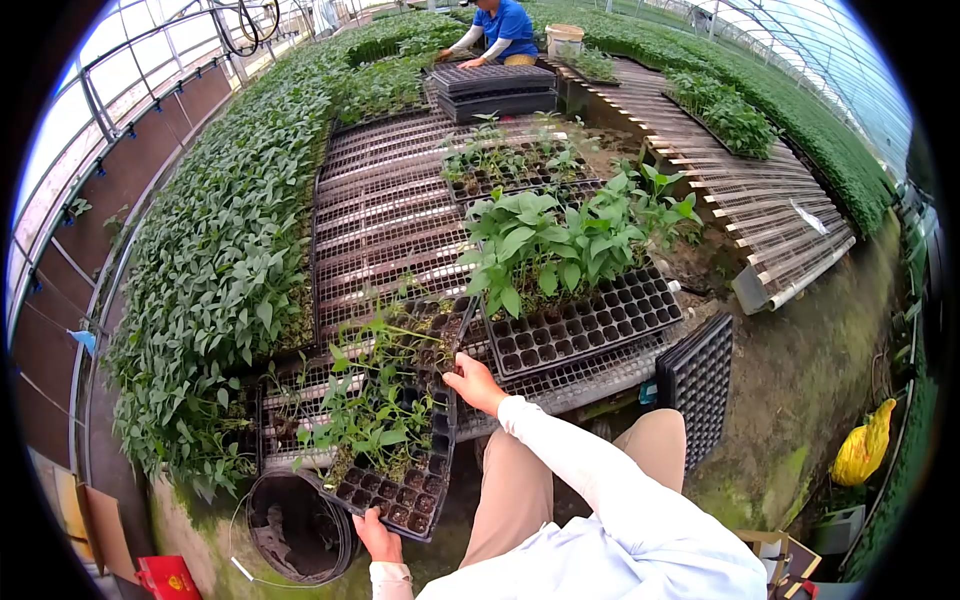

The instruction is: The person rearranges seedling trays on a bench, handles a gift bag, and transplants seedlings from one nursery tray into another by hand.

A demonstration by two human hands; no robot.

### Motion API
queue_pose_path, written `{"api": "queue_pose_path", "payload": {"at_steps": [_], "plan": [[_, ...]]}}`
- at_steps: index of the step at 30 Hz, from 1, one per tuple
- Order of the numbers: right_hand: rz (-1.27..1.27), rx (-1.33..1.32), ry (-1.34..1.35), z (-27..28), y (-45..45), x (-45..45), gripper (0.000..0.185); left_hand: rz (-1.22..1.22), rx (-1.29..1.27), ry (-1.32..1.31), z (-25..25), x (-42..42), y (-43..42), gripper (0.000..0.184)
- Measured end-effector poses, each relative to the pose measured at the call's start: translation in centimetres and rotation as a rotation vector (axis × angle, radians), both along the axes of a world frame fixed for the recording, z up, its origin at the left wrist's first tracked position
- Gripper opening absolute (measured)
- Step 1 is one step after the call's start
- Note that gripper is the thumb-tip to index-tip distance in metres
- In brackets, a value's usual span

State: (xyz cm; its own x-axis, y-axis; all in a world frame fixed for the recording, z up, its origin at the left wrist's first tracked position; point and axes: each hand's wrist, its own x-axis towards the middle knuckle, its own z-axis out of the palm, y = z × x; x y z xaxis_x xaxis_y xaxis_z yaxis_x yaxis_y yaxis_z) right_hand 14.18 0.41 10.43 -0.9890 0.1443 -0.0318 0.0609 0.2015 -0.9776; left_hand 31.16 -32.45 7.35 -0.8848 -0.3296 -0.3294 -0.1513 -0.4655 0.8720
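At the near edge of the slatted bench, we've got a black plastic plug tray tilted toward us, near end hanging off beside the bucket. Left hand pinches the tray's near rim, thumb on top. Right hand is at the tray's right side, further up, fingers curled in; we can't tell if it's pinching a stem, the rim or nothing.

Risks: the visible left grip is at one end only, so the tray could flex or twist and dump plugs if that pinch slips. More tilt could spill loose mix over the near edge. Leggy stems trail over the far end; a snag or a careless tug could snap them or pull plugs out. A swing to our right could clip the fuller tray and bruise its broad-leaved seedlings.

Tray condition: patchy. Seedlings in the held tray are thin, leaning and tangled, some stems yellowish at the far end. Near rows have no plants standing, just brown mix in several cells. Small, low growth between the stems; too fine for us to identify. By contrast, the fuller tray's plants look dense, green and mostly upright.
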Motion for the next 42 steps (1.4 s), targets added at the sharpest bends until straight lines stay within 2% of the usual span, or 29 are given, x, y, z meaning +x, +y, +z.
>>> {"api": "queue_pose_path", "payload": {"at_steps": [3,5,7,9,11,14,17,21,24,25,27,29,31,32,34,37,39,42], "plan": [[-0.020,-0.092,0.072,0.0,-1.1,2.1,0.029,0.024,-0.118,0.104,0.9,-0.4,-1.0,0.040],[-0.037,-0.047,0.085,1.2,-1.2,3.6,0.025,0.016,-0.207,0.138,0.8,-0.4,-1.7,0.038],[-0.043,-0.114,0.105,2.2,-1.5,4.8,0.017,0.031,-0.223,0.112,3.0,-0.3,-1.1,0.031],[-0.050,-0.136,0.168,1.3,-1.7,5.1,0.016,0.006,-0.242,0.102,4.7,-0.1,-1.2,0.027],[-0.022,-0.175,0.198,2.8,-1.8,5.9,0.015,-0.023,-0.263,0.130,4.6,-0.1,-2.3,0.024],[-0.023,-0.156,0.211,4.6,-1.5,6.7,0.017,-0.031,-0.313,0.186,7.4,0.0,-2.7,0.023],[-0.042,-0.221,0.166,8.9,-1.5,8.7,0.016,-0.060,-0.356,0.274,11.7,0.5,-2.6,0.022],[-0.087,-0.383,0.299,12.2,-0.8,11.8,0.021,-0.136,-0.415,0.341,15.4,0.6,-4.1,0.022],[-0.162,-0.313,0.399,16.7,0.9,15.9,0.022,-0.237,-0.406,0.373,20.0,0.9,-3.2,0.022],[-0.195,-0.260,0.464,17.7,1.8,17.2,0.022,-0.280,-0.393,0.378,21.6,1.2,-2.5,0.022],[-0.230,-0.340,0.448,19.3,3.8,20.1,0.024,-0.408,-0.408,0.407,24.1,1.5,-1.4,0.024],[-0.329,-0.253,0.566,19.9,6.4,23.0,0.025,-0.424,-0.401,0.447,25.9,1.9,1.5,0.022],[-0.419,-0.330,0.579,20.3,8.7,26.4,0.025,-0.535,-0.434,0.481,26.7,1.1,3.4,0.024],[-0.482,-0.284,0.623,20.8,9.7,28.8,0.024,-0.581,-0.450,0.494,26.7,0.4,4.2,0.023],[-0.617,-0.256,0.670,21.1,9.6,33.1,0.024,-0.645,-0.462,0.542,27.8,0.5,6.0,0.023],[-0.826,-0.194,0.715,22.5,7.7,39.1,0.021,-0.870,-0.435,0.613,29.8,-0.3,8.7,0.028],[-0.935,-0.185,0.740,21.1,8.9,42.9,0.019,-0.992,-0.373,0.669,29.3,0.4,14.1,0.026],[-1.088,-0.242,0.648,16.7,14.8,49.5,0.015,-1.268,-0.312,0.582,26.8,1.8,25.6,0.025]]}}
